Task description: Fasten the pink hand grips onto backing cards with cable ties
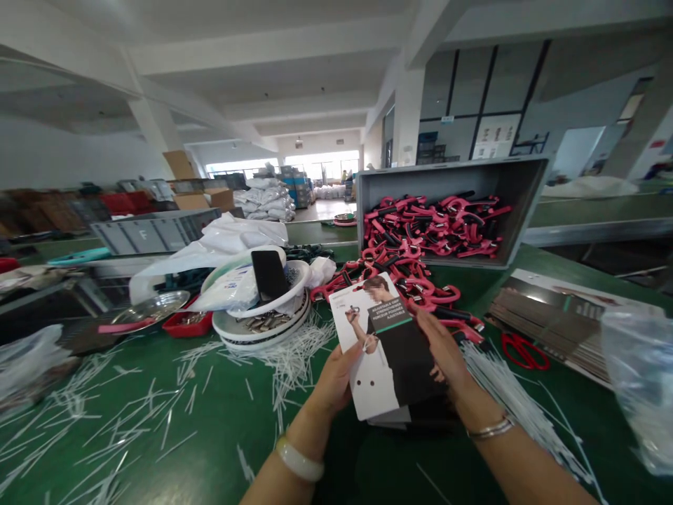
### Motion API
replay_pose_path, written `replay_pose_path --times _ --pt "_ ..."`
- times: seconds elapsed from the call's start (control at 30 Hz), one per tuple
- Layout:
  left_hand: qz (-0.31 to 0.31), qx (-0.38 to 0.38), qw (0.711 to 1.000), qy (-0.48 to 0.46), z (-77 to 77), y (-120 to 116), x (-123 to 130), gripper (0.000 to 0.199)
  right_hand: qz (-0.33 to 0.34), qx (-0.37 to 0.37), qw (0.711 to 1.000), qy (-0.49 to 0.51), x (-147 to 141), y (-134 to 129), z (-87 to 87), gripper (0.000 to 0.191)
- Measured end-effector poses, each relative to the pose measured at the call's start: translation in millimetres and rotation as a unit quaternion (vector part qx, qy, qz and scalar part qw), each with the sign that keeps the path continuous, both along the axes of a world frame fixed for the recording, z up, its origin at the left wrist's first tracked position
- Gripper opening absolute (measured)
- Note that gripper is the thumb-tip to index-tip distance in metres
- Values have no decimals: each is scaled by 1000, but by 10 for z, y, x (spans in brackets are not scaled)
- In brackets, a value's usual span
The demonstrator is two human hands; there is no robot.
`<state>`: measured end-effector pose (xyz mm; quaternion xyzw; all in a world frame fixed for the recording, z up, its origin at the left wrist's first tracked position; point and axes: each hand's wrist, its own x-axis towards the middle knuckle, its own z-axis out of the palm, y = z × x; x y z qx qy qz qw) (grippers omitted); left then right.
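A printed card (389, 351), white and black with a pictured figure and the words "adjustable grip strengthener", is held tilted above the green table. My left hand (336, 375) grips its left edge, thumb on the front. Along its right side lies my right hand (444, 351), closed on that edge; some of its fingers are hidden behind the card. Beneath the card's lower edge, more dark and grey flat pieces (392, 419) show. Just beyond it, pink and black hand grips (404, 270) spill out of a grey crate (526, 210) lying on its side.
White basins (257, 326) with metal parts and a black phone (270, 273) stand left of centre, beside a red tray (188, 324). White ties (518, 400) and red scissors (524, 351) lie right, near stacked cards (552, 315) and a plastic bag (638, 393). Loose white strips litter the left.
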<state>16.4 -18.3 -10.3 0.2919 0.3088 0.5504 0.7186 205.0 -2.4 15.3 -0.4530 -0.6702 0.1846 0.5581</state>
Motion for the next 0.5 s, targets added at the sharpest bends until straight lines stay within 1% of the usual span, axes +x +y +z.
replay_pose_path --times 0.03,0.07,0.1,0.13,0.17,0.2,0.23,0.27,0.3,0.4,0.5 --pt "4 3 1000 2 0 5 4 43 -25 18 999 -10 10 -24 68 45" --pt "4 8 1000 6 0 9 11 45 -47 42 997 -45 8 -62 142 43" --pt "-1 13 1000 10 -3 11 21 45 -59 70 990 -105 -6 -108 215 41" --pt "-5 18 1000 17 -6 10 33 45 -58 97 976 -184 -32 -157 277 40" --pt "-7 23 999 24 -10 8 47 44 -42 116 956 -268 -68 -201 320 39" --pt "-6 27 999 32 -15 4 61 43 -20 126 933 -336 -108 -234 338 37" --pt "-3 33 999 40 -20 -1 74 42 -1 130 916 -379 -149 -252 331 32" --pt "-1 38 998 50 -25 -6 84 40 13 131 907 -399 -185 -257 302 26" --pt "-1 44 997 59 -29 -9 92 38 19 137 907 -398 -213 -250 257 21" --pt "-15 60 995 78 -33 -14 94 34 29 176 922 -343 -256 -214 118 23" --pt "-20 49 996 76 -18 -14 82 34 55 222 928 -294 -262 -228 89 21"
